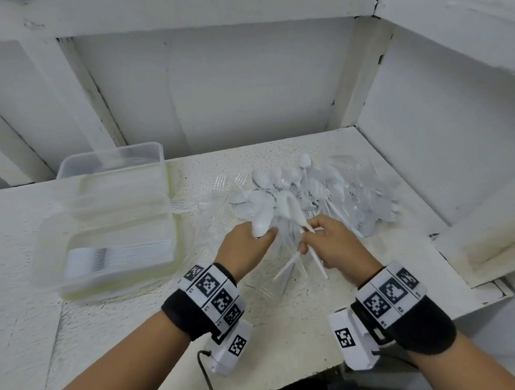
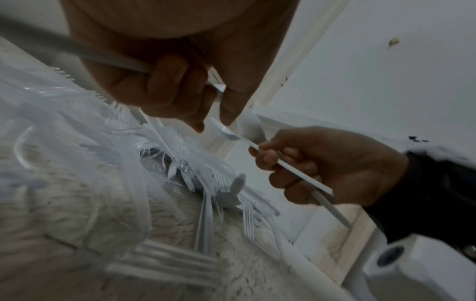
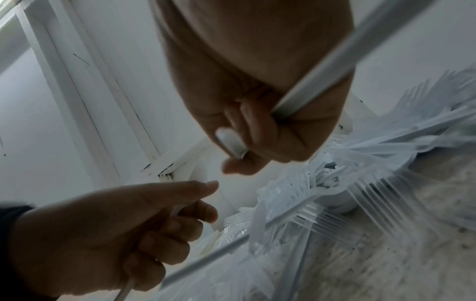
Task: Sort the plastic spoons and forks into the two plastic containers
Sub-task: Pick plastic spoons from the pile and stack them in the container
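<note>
A loose pile of white and clear plastic spoons and forks (image 1: 316,187) lies on the speckled shelf. Just in front of it, my left hand (image 1: 268,233) grips white spoons (image 1: 262,223) with their bowls sticking up. My right hand (image 1: 308,237) holds a few white spoons (image 1: 317,259) by their handles, which point back toward me. In the left wrist view, the left hand (image 2: 213,122) has thumb and forefinger at the bowl of a spoon (image 2: 228,133) that the right hand (image 2: 268,154) holds. The right hand (image 3: 237,163) and left hand (image 3: 208,195) nearly touch in the right wrist view.
Two clear plastic containers stand at the left: the far one (image 1: 143,151) and the near one (image 1: 46,240), which holds a neat row of white cutlery (image 1: 117,256). White walls close in behind and to the right, and a raised ledge (image 1: 482,240) runs along the right.
</note>
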A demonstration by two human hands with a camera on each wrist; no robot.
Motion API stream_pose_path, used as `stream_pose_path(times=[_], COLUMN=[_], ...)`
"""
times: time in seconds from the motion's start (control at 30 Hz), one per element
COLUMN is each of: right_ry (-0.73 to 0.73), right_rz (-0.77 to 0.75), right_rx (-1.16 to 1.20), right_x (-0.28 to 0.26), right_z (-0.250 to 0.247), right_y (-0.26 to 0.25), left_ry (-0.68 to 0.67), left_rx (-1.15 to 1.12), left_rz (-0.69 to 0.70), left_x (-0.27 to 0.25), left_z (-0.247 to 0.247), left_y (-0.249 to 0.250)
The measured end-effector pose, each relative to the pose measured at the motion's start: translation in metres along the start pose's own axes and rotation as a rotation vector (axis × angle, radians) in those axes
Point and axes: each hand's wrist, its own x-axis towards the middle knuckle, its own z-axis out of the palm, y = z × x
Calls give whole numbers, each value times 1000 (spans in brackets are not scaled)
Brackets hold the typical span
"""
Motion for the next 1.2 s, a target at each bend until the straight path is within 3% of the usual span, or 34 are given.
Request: stream_pose_path(times=[0.13, 0.3, 0.43, 0.53, 0.67, 0.77, 0.93, 1.2], right_ry=[144, 231, 186, 155, 178, 194, 183, 82], right_rz=[-19, -59, 12, 94, 136, 135, 108, 185], right_rx=[29, 0, 8, 91, 145, 154, 105, -23], right_x=[4, 3, 6, 7, 8, 9, 7, 7], right_z=[-5, -14, -20, -21, -21, -24, -25, -19], right_y=[2, 7, 15, 21, 27, 31, 38, 40], left_ry=[-154, -201, -187, -99, -26, -154, -269, -439], left_rx=[178, 257, 346, 451, 562, 677, 895, 569], left_rz=[-1, -5, -21, 18, 213, 302, 286, 136], left_x=[2, 10, 14, 12, 6, 7, 14, 22], left_z=[16, 23, 10, 0, 7, 27, 42, 5], left_y=[5, 3, -6, -5, 14, 23, 22, 25])
